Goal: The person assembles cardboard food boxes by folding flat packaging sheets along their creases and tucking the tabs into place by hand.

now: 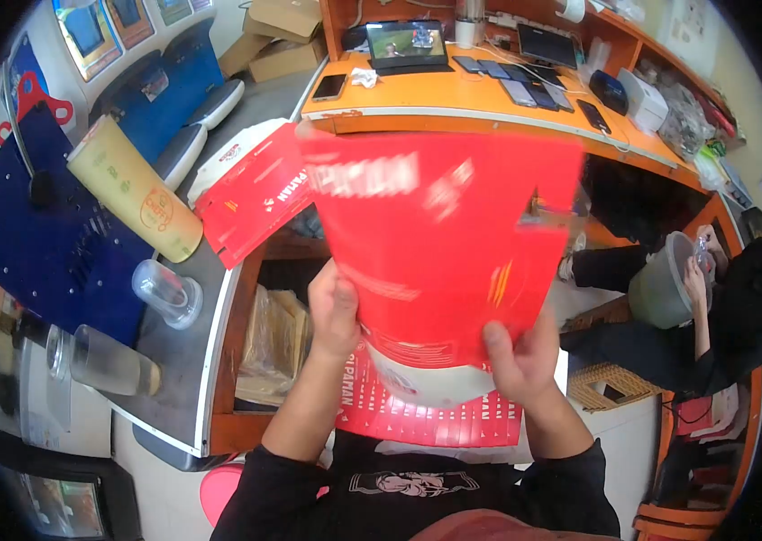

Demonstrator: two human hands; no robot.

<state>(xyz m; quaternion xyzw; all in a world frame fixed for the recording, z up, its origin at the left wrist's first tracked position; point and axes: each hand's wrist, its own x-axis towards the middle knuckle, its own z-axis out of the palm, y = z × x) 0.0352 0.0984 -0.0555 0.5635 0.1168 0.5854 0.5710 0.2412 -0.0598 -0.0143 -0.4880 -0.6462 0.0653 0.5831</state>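
Head view — left hand (334, 311), right hand (529, 356): fingers (501, 350) pinching red sheet (435, 239); tall yellowish cup (133, 187) — contents unclear.

the red card (439, 234) is smooth with a soft sheen; the stacked sheets (430, 422) look glossy. the orange desk (417, 95) is smooth and shiny, the boxes (286, 61) matt cardboard, the short cup (164, 290) clear plastic, the shirt (309, 491) dull cloth.

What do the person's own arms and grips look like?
Left grip and right grip: bare, no gloves. Forearms uncovered, no watch visible. Black short sleeves end near the elbows; the black shirt has a pale print across the front.
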